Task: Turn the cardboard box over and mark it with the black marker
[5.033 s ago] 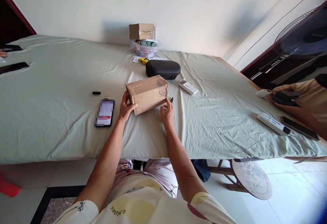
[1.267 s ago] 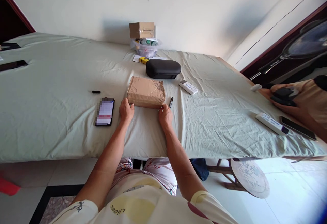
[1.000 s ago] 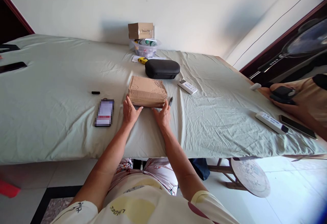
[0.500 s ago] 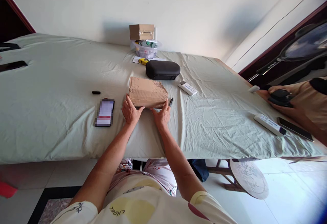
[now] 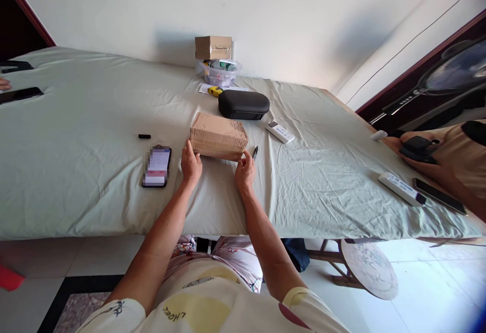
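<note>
A brown cardboard box (image 5: 219, 133) lies on the cloth in front of me, turned slightly, with creased and scuffed faces. At its near left corner, my left hand (image 5: 191, 164) grips the side, some fingertips hidden behind the cardboard. My right hand (image 5: 245, 171) pinches the near right corner low down, with its thumb and fingers at the edge. Just right of that hand lies a black pen (image 5: 255, 153). Its black cap (image 5: 144, 136), or a similar small black piece, lies to the left, above a phone (image 5: 157, 167) with a lit, blurred screen.
Behind the box sits a black hard case (image 5: 243, 104), with a yellow tape measure (image 5: 215, 91) and a plastic tub (image 5: 220, 76) beyond it, topped by a smaller carton (image 5: 213, 47). White devices (image 5: 280, 132) lie rightward. Other people's hands (image 5: 415, 146) show at both sides.
My hands have moved apart, thumbs leaving the middle of the box's near edge for its corners. The box has tilted or turned slightly, showing more of its near face.
</note>
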The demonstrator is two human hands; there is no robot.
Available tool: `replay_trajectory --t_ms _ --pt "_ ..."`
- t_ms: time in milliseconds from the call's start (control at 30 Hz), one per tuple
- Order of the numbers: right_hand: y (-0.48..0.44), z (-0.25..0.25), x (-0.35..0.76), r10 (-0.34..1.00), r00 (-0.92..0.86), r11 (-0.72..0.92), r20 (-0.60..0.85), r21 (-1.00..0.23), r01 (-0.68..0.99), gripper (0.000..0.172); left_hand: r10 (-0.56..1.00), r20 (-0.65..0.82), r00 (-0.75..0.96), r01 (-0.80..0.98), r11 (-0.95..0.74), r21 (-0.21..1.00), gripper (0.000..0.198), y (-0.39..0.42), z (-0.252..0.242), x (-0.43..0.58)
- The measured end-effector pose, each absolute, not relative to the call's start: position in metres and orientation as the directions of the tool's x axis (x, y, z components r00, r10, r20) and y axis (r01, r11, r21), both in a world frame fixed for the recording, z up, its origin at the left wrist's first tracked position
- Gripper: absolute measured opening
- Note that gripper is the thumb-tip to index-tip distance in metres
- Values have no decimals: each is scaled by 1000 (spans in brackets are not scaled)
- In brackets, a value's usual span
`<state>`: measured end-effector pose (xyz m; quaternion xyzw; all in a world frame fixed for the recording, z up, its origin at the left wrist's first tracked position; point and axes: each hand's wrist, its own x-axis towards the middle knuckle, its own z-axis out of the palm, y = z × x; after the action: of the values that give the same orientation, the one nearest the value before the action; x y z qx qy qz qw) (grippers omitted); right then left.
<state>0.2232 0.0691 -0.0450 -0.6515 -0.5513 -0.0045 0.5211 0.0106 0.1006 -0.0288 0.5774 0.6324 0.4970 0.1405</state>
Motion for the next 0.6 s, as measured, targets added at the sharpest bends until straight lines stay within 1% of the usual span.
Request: replay_trajectory --t_ms 100,267,333,367,433,600 --pt "69 -43 225 708 406 137 579 -675 725 44 854 402 -329 541 -178 822 60 104 -31 9" --pt "65 -35 226 755 444 72 483 -734 675 30 835 408 -368 441 -229 868 48 107 -32 6" --pt "62 -32 225 784 433 68 444 -756 652 28 822 418 -387 423 -244 872 46 108 -31 5" --pt "60 -29 223 801 421 68 425 -764 641 30 807 433 -403 421 -257 870 46 108 -30 4" --pt "56 -25 220 834 391 70 389 -778 625 40 762 485 -430 432 -298 851 45 107 -28 3" --pt "47 -17 210 886 326 69 328 -791 608 75 654 632 -417 487 -426 762 46 103 -19 2"
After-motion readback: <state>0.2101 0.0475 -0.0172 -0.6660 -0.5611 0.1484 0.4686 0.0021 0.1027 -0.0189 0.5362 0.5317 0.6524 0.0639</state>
